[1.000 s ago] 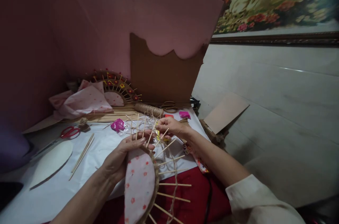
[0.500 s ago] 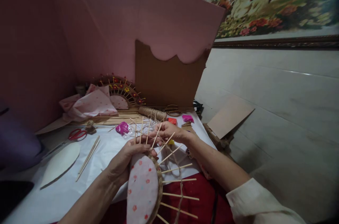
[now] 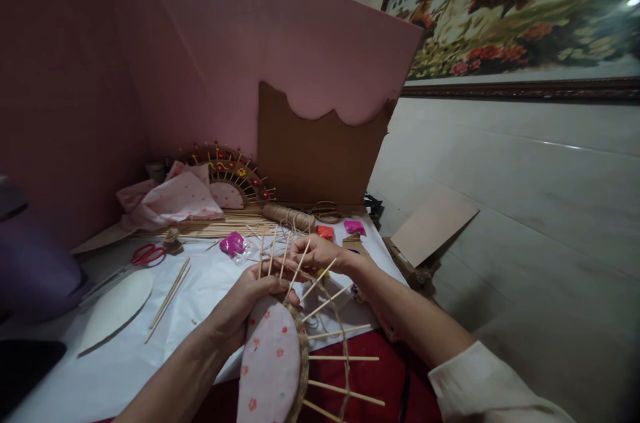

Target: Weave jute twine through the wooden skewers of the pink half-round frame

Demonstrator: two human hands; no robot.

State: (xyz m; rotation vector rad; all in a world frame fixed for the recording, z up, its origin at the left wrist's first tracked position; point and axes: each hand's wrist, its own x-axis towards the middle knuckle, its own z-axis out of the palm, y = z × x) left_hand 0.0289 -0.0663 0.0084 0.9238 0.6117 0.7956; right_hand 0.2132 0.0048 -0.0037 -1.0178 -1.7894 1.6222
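Observation:
My left hand [image 3: 245,306] grips the top edge of a half-round piece covered in pink flowered cloth [image 3: 270,369], with wooden sticks [image 3: 340,356] fanning out from its rim and jute twine [image 3: 303,356] wound along the edge. My right hand [image 3: 320,253] is closed in a pinch among the upper sticks; it seems to hold the twine, though the strand is too thin to be sure. Both hands work above the white sheet [image 3: 125,349] on the table.
Red-handled scissors [image 3: 145,253], loose sticks [image 3: 167,296], a white cut-out shape [image 3: 115,309], a twine spool [image 3: 287,215], small pink and red packets [image 3: 233,244], pink cloth [image 3: 175,199] and a finished fan-shaped piece [image 3: 233,176] lie about. A cardboard and pink board [image 3: 320,149] stands behind.
My right hand has drawn back slightly toward the sticks, staying pinched. The view has tilted, so the cloth piece sits lower in the picture. My left hand keeps its hold.

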